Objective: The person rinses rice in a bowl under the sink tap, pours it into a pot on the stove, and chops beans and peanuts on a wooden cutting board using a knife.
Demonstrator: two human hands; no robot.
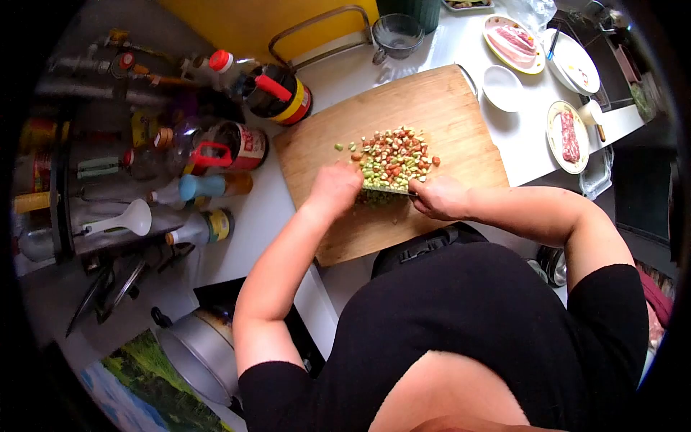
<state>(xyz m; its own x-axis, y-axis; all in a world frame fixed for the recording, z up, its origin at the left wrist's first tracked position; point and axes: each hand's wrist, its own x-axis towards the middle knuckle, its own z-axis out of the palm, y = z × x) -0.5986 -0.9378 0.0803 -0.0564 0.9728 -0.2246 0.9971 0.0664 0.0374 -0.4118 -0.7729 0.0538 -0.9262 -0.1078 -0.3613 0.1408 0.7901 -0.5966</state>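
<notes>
A heap of diced green and orange vegetables (396,153) lies in the middle of the wooden cutting board (439,97). Across the near side of the heap runs a knife (389,190), its blade seen almost edge-on. My right hand (440,199) is closed around the handle end. At the other end of the blade is my left hand (337,187), its fingers curled against the knife; the fingertips are partly hidden. More green bits sit below the blade, and a few loose pieces lie left of the heap.
Bottles, including a dark red-handled one (277,93), crowd the left side. Behind the board stands a glass cup (398,36). On the right are a white bowl (502,88), a plate of sliced meat (515,45) and a plate with a meat strip (568,137). A pot (198,353) sits lower left.
</notes>
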